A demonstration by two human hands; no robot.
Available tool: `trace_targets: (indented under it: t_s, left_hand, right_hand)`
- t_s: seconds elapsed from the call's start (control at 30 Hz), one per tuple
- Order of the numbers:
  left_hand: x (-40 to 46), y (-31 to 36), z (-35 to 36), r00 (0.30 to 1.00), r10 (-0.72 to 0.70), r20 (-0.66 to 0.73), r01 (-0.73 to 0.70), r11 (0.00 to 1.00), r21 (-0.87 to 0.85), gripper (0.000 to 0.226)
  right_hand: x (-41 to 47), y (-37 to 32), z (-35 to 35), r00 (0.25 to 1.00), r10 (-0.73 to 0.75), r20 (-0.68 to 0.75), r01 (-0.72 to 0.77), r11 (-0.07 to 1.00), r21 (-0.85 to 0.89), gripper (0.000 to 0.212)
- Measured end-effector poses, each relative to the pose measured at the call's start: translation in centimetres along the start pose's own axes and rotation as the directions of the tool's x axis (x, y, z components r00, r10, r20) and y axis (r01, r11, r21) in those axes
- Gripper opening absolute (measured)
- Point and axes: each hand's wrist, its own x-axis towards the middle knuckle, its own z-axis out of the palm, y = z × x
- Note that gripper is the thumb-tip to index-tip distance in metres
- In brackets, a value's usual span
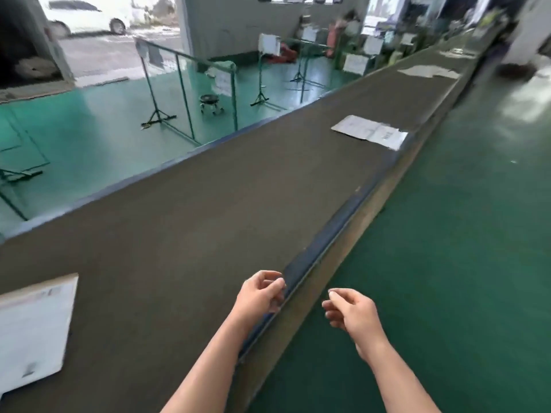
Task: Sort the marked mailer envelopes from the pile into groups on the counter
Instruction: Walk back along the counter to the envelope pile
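Both hands, left hand (261,292) and right hand (350,312), hang loosely curled and empty near the long grey counter (208,219), probably between picks, with a white flat mailer envelope (32,332) lying near left and flat white mailers (369,132) grouped far right.

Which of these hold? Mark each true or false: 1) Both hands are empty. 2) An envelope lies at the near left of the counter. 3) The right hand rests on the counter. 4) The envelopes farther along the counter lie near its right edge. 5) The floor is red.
1) True: the left hand and the right hand hold nothing, fingers loosely curled.
2) True: a white envelope lies there on the counter.
3) False: the right hand is off the counter, over the green floor.
4) True: the farther envelopes lie close to the right edge.
5) False: the floor is green.
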Motion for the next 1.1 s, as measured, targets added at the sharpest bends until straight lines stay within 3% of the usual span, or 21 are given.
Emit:
trace_targets:
  t_s: [0.2,0.5,0.83,1.1]
  left_hand:
    - [5.2,2.5,20.7,0.965,-0.063,0.254,-0.001,0.970,0.244,0.019]
    - [16.5,5.8,39.2,0.930,-0.087,0.357,-0.049,0.933,0.355,0.009]
    - [38.3,12.9,58.2,0.920,-0.120,0.374,-0.006,0.948,0.319,0.008]
    - [51.8,23.7,77.8,0.859,-0.019,0.512,-0.168,0.934,0.316,0.010]
  right_hand:
    - [4.6,-0.1,-16.5,0.981,0.023,-0.195,-0.005,0.995,0.095,0.010]
    - [16.3,-2.5,-31.8,0.942,0.090,-0.325,-0.006,0.968,0.250,0.011]
    - [38.9,-11.8,-46.3,0.934,0.090,-0.347,-0.047,0.990,0.129,0.009]
    - [53.5,-20.1,-62.2,0.854,-0.055,-0.517,0.087,0.996,0.038,0.004]
